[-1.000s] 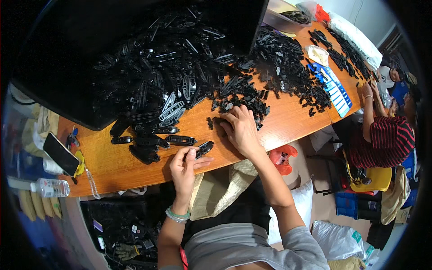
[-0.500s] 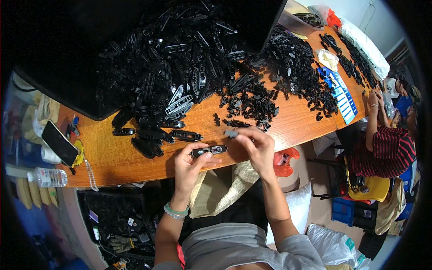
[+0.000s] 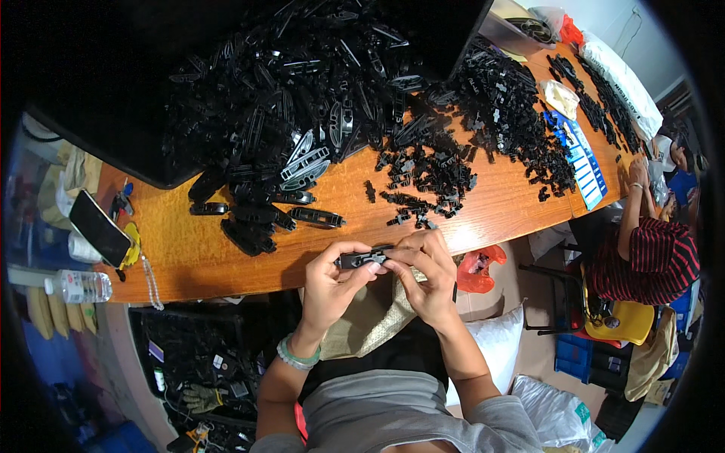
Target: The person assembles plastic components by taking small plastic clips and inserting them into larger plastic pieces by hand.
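Observation:
A long, narrow black plastic housing [image 3: 352, 260] is pinched between the thumb and fingers of my left hand [image 3: 328, 291], just beyond the table's near edge. My right hand [image 3: 429, 281] is closed at the housing's right end, its fingertips around a small dark plastic part [image 3: 380, 254] that lies against the housing's open face. My fingers partly cover it, so how far it sits inside cannot be made out. More of the long housings [image 3: 253, 223] lie on the table ahead, and a heap of small black parts [image 3: 427, 181] lies to their right.
A big black bin [image 3: 151, 170] tipped toward me spills housings. On the left are a phone [image 3: 100, 228] and a water bottle [image 3: 79, 287]. Beige woven cloth [image 3: 377, 325] covers my lap. A person in a striped shirt [image 3: 653, 257] works at the table's far right.
My right hand has moved left and down, bringing the small part from above the table to the housing. The left hand has shifted slightly right with the housing; the whole view has shifted a little.

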A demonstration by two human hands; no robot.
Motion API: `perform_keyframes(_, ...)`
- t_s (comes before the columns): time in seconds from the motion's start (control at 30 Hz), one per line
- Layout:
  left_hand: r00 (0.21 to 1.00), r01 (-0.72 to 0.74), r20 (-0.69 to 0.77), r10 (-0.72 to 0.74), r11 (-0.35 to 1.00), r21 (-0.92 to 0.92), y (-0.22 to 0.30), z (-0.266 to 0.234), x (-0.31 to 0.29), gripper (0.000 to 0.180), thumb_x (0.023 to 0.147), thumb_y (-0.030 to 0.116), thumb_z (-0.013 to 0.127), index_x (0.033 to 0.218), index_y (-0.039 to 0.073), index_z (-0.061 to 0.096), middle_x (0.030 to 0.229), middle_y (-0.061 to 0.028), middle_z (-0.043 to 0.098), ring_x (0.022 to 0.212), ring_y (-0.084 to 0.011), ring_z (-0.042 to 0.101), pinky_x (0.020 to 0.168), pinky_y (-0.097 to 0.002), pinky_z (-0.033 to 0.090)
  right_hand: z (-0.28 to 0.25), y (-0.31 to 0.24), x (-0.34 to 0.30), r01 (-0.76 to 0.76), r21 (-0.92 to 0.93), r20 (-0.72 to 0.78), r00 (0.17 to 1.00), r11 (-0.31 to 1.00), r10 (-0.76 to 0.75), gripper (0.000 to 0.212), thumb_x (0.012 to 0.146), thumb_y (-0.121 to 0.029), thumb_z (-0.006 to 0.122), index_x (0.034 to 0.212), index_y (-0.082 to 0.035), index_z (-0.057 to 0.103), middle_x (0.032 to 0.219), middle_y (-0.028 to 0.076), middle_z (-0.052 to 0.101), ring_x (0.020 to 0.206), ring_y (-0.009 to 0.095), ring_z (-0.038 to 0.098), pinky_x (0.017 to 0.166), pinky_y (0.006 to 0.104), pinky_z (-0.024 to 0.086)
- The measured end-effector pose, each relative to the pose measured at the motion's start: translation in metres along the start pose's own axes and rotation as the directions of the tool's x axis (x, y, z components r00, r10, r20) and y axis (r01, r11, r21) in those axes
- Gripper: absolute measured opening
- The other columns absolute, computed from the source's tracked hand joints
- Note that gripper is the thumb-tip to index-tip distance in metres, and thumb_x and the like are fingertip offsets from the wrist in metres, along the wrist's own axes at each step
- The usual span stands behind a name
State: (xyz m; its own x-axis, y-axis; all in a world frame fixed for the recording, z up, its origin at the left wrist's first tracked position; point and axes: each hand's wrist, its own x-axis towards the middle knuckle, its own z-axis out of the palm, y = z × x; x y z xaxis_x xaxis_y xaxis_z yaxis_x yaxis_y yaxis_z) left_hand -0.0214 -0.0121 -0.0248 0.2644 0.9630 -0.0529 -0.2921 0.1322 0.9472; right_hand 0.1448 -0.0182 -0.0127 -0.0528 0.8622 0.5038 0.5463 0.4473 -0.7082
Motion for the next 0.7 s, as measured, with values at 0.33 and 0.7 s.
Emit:
perform_keyframes(0.33, 0.989, -0.025, 0.149, 0.004, 0.989, 0.145, 0.002, -0.006, -0.004, 0.017, 0.087, 0.001, 0.061, 0.101, -0.008, 0.061, 0.092, -0.0138, 0.067, 0.080, -0.0169, 0.068, 0.068, -0.0266, 0.055, -0.016, 0.007, -0.011, -0.383, 0.277, 0.330, 0.899, 0.881, 0.288, 0.023, 0.077, -0.005, 0.071, 0.099, 0.004, 0.067, 0.087, 0.014, 0.065, 0.073, 0.019, 0.062, 0.069, 0.0302, 0.048)
perform_keyframes(0.7, 0.891, -0.164, 0.150, 0.428, -0.005, 0.986, 0.009, -0.035, 0.035, 0.028, 0.081, 0.001, 0.060, 0.108, -0.004, 0.056, 0.109, -0.0174, 0.053, 0.084, -0.0314, 0.063, 0.069, -0.0392, 0.052, 0.010, 0.010, 0.030, -0.145, -0.153, 0.144, 0.975, 0.978, 0.167, 0.008, 0.081, -0.002, 0.062, 0.084, 0.005, 0.063, 0.079, 0.018, 0.061, 0.073, 0.031, 0.062, 0.062, 0.0388, 0.049)
